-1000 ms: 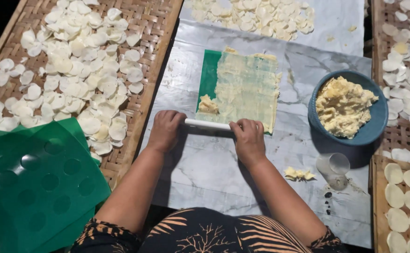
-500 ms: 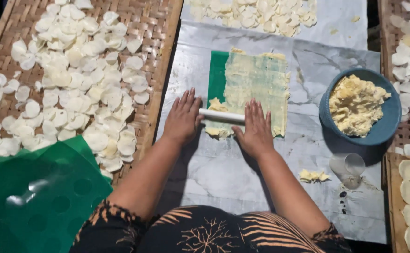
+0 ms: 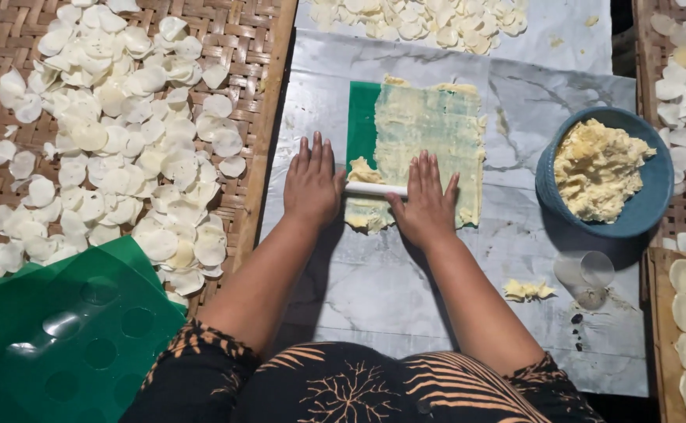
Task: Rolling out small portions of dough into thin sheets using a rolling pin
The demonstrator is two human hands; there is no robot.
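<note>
Here, left hand [image 3: 312, 186] and right hand [image 3: 427, 200] laid flat, fingers spread, gripping nothing, palms bearing on white rolling pin [image 3: 375, 189] across pale dough sheet [image 3: 429, 145]; green plastic sheet [image 3: 361, 124] beneath against sticking to marble-patterned board [image 3: 374, 290]; blue dough bowl [image 3: 648, 207] within right-hand reach.

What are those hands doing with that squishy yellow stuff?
A person presses both palms, left hand and right hand, on a thin white rolling pin, flattening pale yellow dough over a green plastic sheet. More dough fills a blue bowl, and cut rounds lie on a woven tray.
</note>
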